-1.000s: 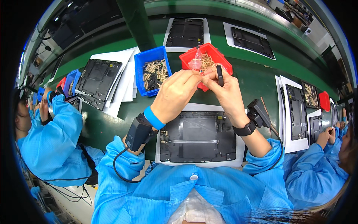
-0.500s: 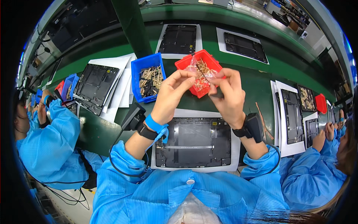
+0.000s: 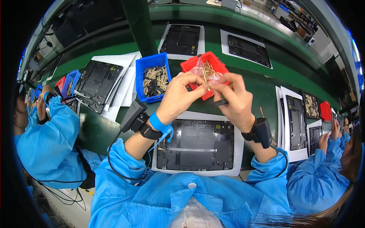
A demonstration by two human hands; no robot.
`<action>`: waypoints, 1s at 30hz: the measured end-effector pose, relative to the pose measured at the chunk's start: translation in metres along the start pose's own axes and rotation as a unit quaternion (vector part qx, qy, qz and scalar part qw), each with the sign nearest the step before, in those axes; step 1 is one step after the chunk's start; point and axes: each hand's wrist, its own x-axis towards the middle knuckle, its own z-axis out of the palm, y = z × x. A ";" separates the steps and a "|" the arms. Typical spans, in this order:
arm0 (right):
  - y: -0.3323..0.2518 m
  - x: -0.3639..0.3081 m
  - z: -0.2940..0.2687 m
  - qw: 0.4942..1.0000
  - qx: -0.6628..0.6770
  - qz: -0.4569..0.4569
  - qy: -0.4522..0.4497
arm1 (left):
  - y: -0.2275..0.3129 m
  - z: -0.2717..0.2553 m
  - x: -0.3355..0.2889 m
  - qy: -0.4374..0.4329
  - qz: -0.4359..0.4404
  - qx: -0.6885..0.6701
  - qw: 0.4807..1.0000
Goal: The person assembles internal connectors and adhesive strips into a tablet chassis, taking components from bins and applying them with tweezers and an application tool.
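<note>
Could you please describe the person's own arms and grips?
Blue striped sleeves stop short of the wrists. The left forearm wears a blue band with blue cord and a black strap with boxy black unit; the right forearm, a similar strap and unit. Both units trail black cables. Left grip and right grip are bare.

1. I can read no text, number, brand or sign from where I work.
2. On the black panel (image 3: 195,152) in front of me, a small yellow label (image 3: 218,127) sits near the far right corner; whatever it carries is too small for me to make out.
3. On the top panel (image 3: 97,83) of the stack to my left, I see another yellow label (image 3: 113,68), also near a far right corner (a mere speck through this wide lens).
4. On the distant panel (image 3: 180,38) straight ahead, a yellow mark (image 3: 194,50) shows by the near right corner, and I cannot tell whether it bears print.
</note>
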 end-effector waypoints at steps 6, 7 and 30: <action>0.024 0.016 -0.006 0.985 0.137 0.071 -0.073 | 0.005 -0.015 0.016 -0.097 0.017 -0.003 0.995; 0.026 0.018 -0.006 0.985 0.138 0.070 -0.074 | 0.004 -0.016 0.019 -0.122 0.026 -0.024 0.992; 0.053 0.038 0.016 0.962 0.244 0.106 -0.060 | -0.017 -0.030 0.055 -0.178 -0.061 -0.167 0.968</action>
